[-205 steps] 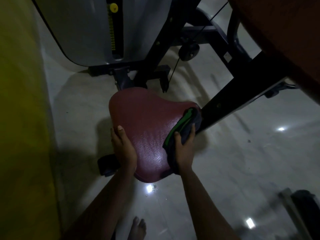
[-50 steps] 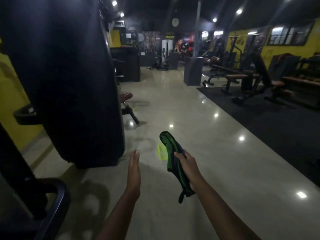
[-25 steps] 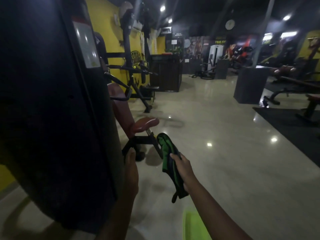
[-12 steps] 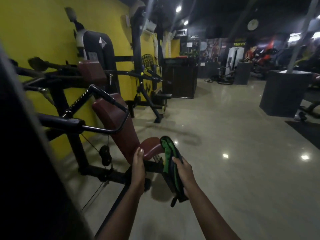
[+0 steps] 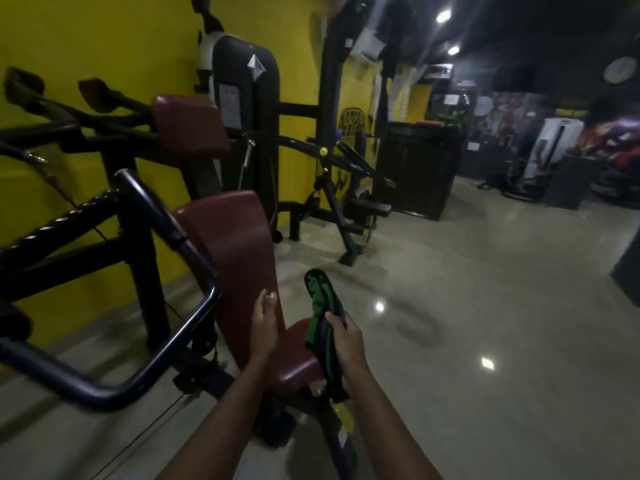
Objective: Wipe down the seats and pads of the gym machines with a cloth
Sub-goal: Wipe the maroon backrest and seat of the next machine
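Observation:
A gym machine stands in front of me with a maroon sloping back pad [image 5: 235, 237], a small maroon seat [image 5: 296, 358] below it and a maroon upper pad [image 5: 188, 128]. My right hand [image 5: 346, 341] is shut on a folded green and dark cloth [image 5: 320, 303], held upright just right of the seat. My left hand [image 5: 265, 323] is stretched out flat with its fingers together, in front of the lower edge of the back pad; whether it touches the pad I cannot tell.
A dark curved handle bar [image 5: 166, 323] of the machine juts out at the left. Against the yellow wall [image 5: 104, 46] stand a weight stack [image 5: 246, 98] and another black machine [image 5: 343, 202]. A dark counter [image 5: 419, 168] is behind. Shiny floor [image 5: 467, 323] spreads to the right.
I have left the first maroon seat and walked past a dark machine to this one. Over the last second the back pad and seat came closer, with both hands held out in front.

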{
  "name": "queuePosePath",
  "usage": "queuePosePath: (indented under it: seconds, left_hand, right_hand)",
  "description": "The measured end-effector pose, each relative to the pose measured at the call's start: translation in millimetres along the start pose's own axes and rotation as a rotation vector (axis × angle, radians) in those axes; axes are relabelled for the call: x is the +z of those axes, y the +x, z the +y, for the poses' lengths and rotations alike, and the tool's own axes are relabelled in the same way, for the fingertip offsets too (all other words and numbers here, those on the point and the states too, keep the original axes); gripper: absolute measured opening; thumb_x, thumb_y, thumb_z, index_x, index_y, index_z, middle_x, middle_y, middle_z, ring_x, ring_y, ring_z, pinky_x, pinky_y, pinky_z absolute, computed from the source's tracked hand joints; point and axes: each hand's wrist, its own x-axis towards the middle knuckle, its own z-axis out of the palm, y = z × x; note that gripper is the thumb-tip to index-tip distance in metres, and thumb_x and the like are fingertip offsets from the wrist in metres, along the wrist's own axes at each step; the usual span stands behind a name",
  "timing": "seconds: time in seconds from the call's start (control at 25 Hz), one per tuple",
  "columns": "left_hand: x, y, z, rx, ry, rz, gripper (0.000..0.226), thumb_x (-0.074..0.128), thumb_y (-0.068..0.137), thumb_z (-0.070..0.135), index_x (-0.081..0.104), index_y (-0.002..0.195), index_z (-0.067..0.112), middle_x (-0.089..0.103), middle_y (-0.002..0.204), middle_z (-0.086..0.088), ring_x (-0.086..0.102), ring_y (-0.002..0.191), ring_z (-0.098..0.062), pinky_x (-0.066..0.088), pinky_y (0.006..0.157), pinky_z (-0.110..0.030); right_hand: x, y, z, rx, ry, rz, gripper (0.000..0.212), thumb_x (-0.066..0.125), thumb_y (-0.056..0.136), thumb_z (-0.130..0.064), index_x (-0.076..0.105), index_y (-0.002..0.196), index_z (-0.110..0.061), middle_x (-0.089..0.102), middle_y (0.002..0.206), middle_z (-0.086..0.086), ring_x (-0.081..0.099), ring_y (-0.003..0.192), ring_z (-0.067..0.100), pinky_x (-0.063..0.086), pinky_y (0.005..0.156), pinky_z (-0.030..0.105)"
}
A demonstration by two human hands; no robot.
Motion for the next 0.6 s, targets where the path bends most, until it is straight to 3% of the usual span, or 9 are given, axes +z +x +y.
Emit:
queuePosePath:
  seconds: [0.16, 0.28, 0.44, 0.6]
  left_hand:
    - [12.5, 100.7, -5.3, 0.051, 0.039, 0.185, 0.052, 0.038, 0.097, 0.04, 0.032, 0.144, 0.018, 0.033, 0.151, -0.004, 0.032, 0.138, -0.02, 0.026, 0.113, -0.035]
    - [11.1, 147.3, -4.8, 0.036, 0.024, 0.328, 0.051, 0.038, 0.098, 0.036, 0.03, 0.145, 0.016, 0.033, 0.15, -0.002, 0.031, 0.138, -0.019, 0.027, 0.107, -0.029]
    - [-2.5, 211.9, -1.5, 0.034, -0.002, 0.514, 0.054, 0.042, 0.097, 0.038, 0.03, 0.145, 0.018, 0.035, 0.149, -0.006, 0.037, 0.136, -0.022, 0.033, 0.109, -0.035]
    - [-15.3, 278.3, 14.1, 0.059, 0.067, 0.732, 0.06, 0.045, 0.095, 0.038, 0.024, 0.147, 0.017, 0.03, 0.152, -0.009, 0.035, 0.137, -0.025, 0.032, 0.103, -0.035]
  right_hand:
    - [14.1, 109.4, -8.9, -0.03, -0.09, -0.138, 0.037, 0.055, 0.089, -0.042, 0.059, 0.12, -0.023, 0.065, 0.116, 0.004, 0.06, 0.107, 0.025, 0.046, 0.097, 0.046]
    - [36.3, 174.8, -24.8, -0.079, -0.076, -0.232, 0.031, 0.053, 0.093, -0.03, 0.058, 0.121, -0.017, 0.063, 0.115, 0.007, 0.058, 0.107, 0.024, 0.047, 0.095, 0.039]
    - [91.8, 261.8, -32.2, -0.038, -0.019, -0.427, 0.035, 0.052, 0.094, -0.031, 0.055, 0.126, -0.018, 0.061, 0.118, 0.003, 0.057, 0.108, 0.022, 0.047, 0.096, 0.038]
    - [155.3, 333.5, -53.5, -0.145, -0.071, -0.5, 0.031, 0.05, 0.095, -0.029, 0.057, 0.121, -0.013, 0.059, 0.115, 0.007, 0.055, 0.102, 0.02, 0.042, 0.082, 0.028]
